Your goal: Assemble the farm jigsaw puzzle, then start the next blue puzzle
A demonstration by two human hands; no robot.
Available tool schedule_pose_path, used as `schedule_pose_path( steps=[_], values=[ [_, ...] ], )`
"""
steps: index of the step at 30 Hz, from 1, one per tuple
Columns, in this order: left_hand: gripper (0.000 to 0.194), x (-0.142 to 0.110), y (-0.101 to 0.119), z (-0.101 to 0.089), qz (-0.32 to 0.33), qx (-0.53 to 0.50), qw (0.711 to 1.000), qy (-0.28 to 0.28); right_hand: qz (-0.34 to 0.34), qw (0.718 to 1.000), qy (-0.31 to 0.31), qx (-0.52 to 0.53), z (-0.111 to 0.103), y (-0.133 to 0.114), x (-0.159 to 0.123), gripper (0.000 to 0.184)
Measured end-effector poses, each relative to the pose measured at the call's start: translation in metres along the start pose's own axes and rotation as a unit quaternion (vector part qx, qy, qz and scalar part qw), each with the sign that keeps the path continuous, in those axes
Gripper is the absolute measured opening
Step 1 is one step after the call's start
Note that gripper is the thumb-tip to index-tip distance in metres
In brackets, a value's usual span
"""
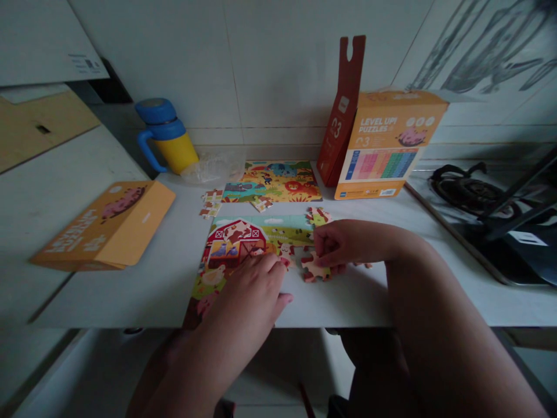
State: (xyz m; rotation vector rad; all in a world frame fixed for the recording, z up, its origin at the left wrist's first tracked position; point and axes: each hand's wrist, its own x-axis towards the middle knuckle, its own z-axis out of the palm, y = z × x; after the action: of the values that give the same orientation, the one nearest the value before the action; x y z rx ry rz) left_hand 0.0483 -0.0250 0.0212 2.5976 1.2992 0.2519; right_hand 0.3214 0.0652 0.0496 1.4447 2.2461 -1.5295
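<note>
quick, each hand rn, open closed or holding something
Left hand: over the barn puzzle; open or closed cannot be told.
Right hand: closed, holding a puzzle piece.

One head-worn camera; it faces forward and down; tabletop near, wall beyond.

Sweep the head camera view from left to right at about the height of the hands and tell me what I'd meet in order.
Nearer orange box, left hand, puzzle piece pinched by the next item, right hand, black stove.
</note>
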Motion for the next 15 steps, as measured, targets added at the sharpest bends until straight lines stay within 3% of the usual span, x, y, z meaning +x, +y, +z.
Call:
schedule_pose_path(
  steps=[4,9,15],
  values=[
    [0.038,-0.002,-0.001,-0.001,-0.007,-0.009,1.0,0.001,-0.001,0.993,-0.082,0.084,0.014,-0.011,0.003,0.037],
    [0.068,-0.002,0.006,-0.004,-0.016,-0.028,0.999,-0.015,-0.007,0.994,-0.075,0.085,0.03,-0.02,0.014,0.038],
    [0.032,0.004,0.021,-0.005,-0.059,-0.023,0.998,-0.02,-0.058,0.997,-0.053,-0.007,0.02,-0.018,0.01,0.038]
  ],
)
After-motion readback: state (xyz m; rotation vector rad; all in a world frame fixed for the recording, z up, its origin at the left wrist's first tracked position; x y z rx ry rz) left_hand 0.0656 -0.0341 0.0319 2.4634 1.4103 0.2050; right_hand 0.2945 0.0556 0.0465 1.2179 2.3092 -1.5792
